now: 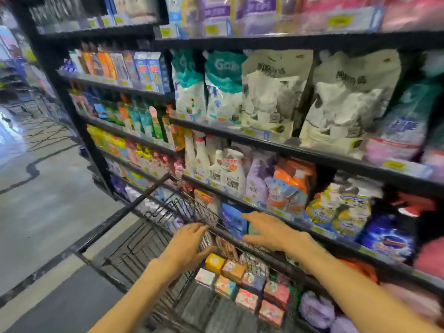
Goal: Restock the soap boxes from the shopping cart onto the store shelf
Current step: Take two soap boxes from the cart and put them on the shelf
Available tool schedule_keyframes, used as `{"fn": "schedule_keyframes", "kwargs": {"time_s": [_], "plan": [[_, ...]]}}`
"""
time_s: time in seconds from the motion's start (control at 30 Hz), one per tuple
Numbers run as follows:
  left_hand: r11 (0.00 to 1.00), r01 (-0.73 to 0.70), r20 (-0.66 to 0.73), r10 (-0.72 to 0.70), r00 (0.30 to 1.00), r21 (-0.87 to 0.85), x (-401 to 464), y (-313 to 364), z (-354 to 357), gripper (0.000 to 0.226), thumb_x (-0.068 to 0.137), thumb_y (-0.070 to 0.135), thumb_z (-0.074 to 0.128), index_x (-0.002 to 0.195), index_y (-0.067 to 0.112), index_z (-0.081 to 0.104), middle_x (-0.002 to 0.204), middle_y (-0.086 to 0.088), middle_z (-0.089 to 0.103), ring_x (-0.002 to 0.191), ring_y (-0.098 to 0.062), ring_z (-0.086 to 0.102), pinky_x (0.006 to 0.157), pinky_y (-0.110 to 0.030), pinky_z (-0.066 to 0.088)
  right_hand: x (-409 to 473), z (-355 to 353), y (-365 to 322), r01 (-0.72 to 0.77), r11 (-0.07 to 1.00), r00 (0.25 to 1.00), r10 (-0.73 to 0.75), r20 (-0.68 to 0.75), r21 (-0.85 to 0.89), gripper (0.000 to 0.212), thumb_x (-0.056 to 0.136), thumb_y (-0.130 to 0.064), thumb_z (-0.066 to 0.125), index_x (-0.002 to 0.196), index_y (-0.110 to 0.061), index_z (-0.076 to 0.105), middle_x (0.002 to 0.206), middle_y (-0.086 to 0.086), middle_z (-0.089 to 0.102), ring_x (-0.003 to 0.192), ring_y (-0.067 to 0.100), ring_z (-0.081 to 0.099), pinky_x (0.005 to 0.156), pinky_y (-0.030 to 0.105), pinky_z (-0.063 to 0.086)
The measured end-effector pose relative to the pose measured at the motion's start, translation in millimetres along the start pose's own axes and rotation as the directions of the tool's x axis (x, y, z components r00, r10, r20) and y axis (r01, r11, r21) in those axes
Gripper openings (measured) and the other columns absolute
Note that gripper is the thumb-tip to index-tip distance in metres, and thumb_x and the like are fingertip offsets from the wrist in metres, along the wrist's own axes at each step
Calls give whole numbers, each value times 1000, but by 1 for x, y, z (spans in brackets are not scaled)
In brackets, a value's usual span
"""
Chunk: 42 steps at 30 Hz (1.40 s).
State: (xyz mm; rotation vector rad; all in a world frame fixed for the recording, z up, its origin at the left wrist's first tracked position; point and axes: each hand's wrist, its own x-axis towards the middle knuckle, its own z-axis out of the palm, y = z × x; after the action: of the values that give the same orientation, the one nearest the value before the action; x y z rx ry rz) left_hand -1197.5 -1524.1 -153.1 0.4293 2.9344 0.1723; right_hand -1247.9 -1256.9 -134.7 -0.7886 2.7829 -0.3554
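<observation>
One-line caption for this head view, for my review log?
Both hands, left hand and right hand, reach open and empty over the shopping cart of soap boxes beside the stocked store shelf.

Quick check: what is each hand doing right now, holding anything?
Left hand: open, fingers spread over the cart, holding nothing.
Right hand: open, reaching forward, holding nothing.

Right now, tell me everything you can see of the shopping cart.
The shopping cart is a black wire basket with a dark rim, parked tight against the store shelf. Small colourful soap boxes lie in rows at its shelf-side end. The left hand reaches in above them with fingers spread; whether it touches the cart is unclear.
</observation>
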Motion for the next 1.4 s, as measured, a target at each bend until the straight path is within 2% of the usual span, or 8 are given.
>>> {"fn": "schedule_keyframes", "kwargs": {"time_s": [0.13, 0.33, 0.53, 0.83, 0.97, 1.13, 1.23, 1.4], "plan": [[987, -160, 99, 160, 982, -13, 73, -2, 15, 90, 87, 77, 26, 156, 19, 27, 158, -5, 34, 144, -26, 32, 117, -38, 29, -1, 16, 32, -222, 973, 975, 223, -20, 57, 75, 91, -54, 58, 154, -27, 26, 150, 5, 43, 134, 25, 44, 108, 42, 39], [925, -378, 227, 378, 898, -46, 144, 7, 61, 114, 70, 90, 4, 156, 18, 28, 157, -6, 36, 143, -28, 34, 115, -41, 33, -21, 53, 58, -475, 873, 879, 477, 10, 108, 76, 94, -54, 55, 155, -24, 22, 156, 5, 36, 142, 25, 35, 113, 40, 35], [891, -444, 373, 446, 814, -96, 178, 23, 143, 76, 97, 64, 33, 158, 20, 20, 162, -5, 27, 149, -28, 26, 119, -41, 27, -39, 116, 72, -603, 774, 796, 597, 96, 192, 73, 95, -47, 57, 155, -19, 26, 154, 7, 37, 141, 24, 36, 112, 32, 29], [932, -335, 542, 354, 763, -137, 182, 9, 295, 66, 103, 48, 40, 158, 21, 18, 164, -4, 24, 149, -24, 27, 119, -34, 27, -30, 259, 95, -708, 624, 705, 650, 284, 332, 70, 95, -51, 56, 153, -23, 28, 150, 4, 41, 137, 25, 41, 111, 33, 34], [946, -258, 557, 324, 765, -195, 184, -6, 361, 72, 102, 42, 48, 160, 19, 12, 166, -2, 15, 149, -26, 27, 119, -39, 29, -21, 317, 100, -658, 691, 753, 596, 278, 299, 61, 94, -52, 56, 147, -28, 40, 144, 4, 49, 131, 25, 50, 109, 36, 40], [963, -235, 589, 265, 763, -129, 190, -10, 440, 74, 98, 34, 58, 158, 15, 17, 167, -5, 11, 150, -28, 24, 119, -39, 31, -21, 386, 118, -723, 585, 691, 622, 367, 368, 94, 81, -86, 11, 153, -29, 29, 156, -1, 34, 143, 19, 33, 116, 35, 30], [958, -282, 535, 262, 803, -47, 196, -7, 468, 65, 92, 23, 66, 148, 19, 34, 153, -2, 36, 144, -25, 32, 116, -35, 33, -17, 403, 117, -727, 589, 687, 635, 354, 353, 68, 96, -55, 48, 153, -25, 26, 154, 1, 39, 139, 20, 39, 112, 36, 36], [959, -278, 501, 220, 837, 43, 212, -8, 497, 71, 92, 13, 62, 154, 16, 27, 159, -6, 29, 148, -27, 26, 121, -39, 25, -8, 419, 119, -726, 567, 686, 639, 349, 389, 67, 95, -50, 53, 152, -24, 28, 153, 2, 41, 137, 20, 41, 112, 38, 38]]}}
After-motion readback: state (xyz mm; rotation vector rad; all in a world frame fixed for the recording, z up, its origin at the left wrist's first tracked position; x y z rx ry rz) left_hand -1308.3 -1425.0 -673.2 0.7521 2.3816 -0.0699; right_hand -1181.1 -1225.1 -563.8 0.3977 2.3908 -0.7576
